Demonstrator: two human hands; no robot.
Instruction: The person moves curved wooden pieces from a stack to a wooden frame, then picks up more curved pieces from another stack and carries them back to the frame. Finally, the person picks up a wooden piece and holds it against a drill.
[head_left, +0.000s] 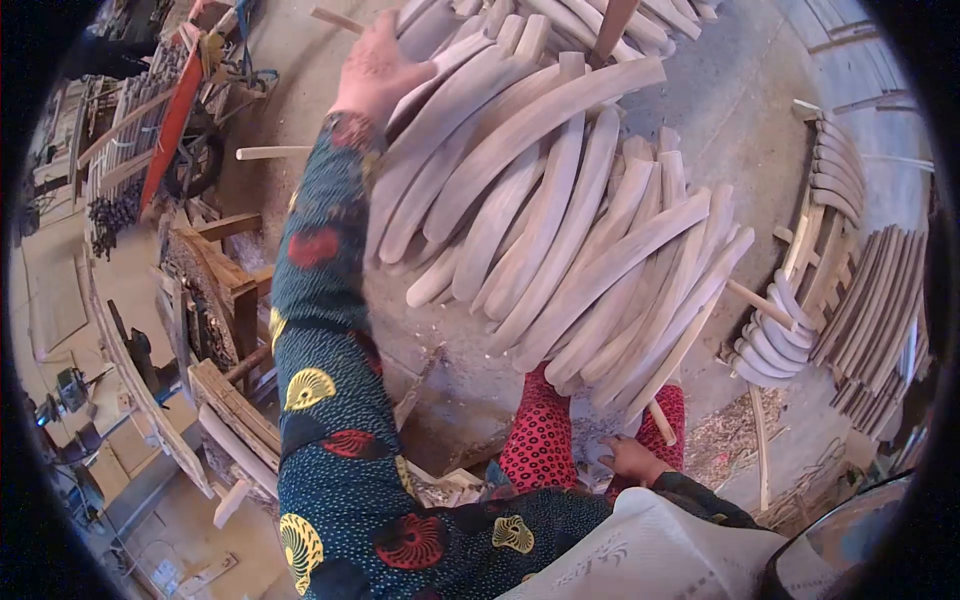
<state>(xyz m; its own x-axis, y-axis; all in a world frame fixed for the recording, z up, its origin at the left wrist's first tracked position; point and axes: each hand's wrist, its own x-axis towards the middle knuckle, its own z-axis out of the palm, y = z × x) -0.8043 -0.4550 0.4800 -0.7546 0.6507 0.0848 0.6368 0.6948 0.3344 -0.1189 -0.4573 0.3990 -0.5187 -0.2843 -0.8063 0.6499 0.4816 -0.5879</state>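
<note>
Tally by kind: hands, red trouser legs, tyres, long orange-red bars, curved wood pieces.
Left hand and right hand: 2
Red trouser legs: 2
Tyre: 1
Long orange-red bar: 1
Total: 6
Curved wood pieces: too overlapped to count, excluded.

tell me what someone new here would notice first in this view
Probably the big heap of pale, curved wooden pieces filling the upper middle, with the left hand at its upper left edge. Next would come the dark sleeve with red and yellow motifs, reaching up the left of centre, and the bright pink-red patterned trousers below the heap.
</note>
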